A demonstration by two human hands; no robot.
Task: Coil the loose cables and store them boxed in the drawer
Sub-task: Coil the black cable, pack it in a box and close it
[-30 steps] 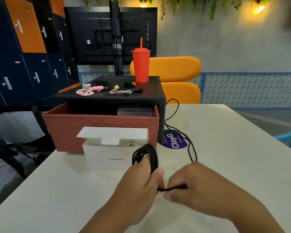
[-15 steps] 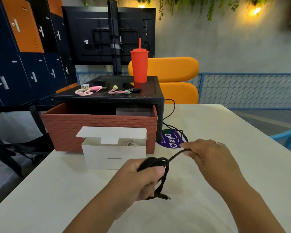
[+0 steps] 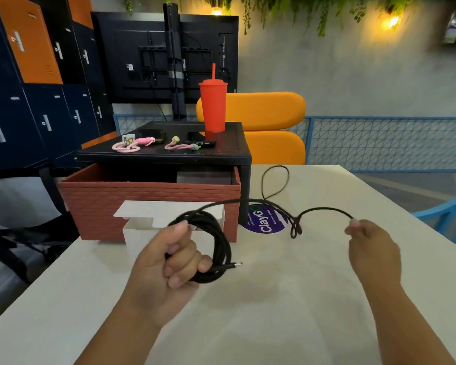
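Note:
My left hand (image 3: 169, 262) grips a coiled bundle of black cable (image 3: 219, 243) above the white table (image 3: 287, 299), with a plug end sticking out to the right. My right hand (image 3: 371, 248) pinches the loose stretch of the same cable far to the right, and the slack arcs between both hands and loops back beside the stand. An open white box (image 3: 140, 233) sits just behind my left hand. Behind it the brick-patterned drawer (image 3: 148, 198) is pulled out from under the black stand (image 3: 166, 151).
On the stand are a red tumbler (image 3: 213, 106) with a straw, two pink lanyards (image 3: 132, 144) and dark phones. A purple round sticker (image 3: 265, 219) lies right of the drawer. An orange chair stands behind, a blue chair at the right edge, and a dark bag to the left.
My right hand has pulled the loose cable far out to the right and away from the coil. My left hand has turned the coil so that its loops face me.

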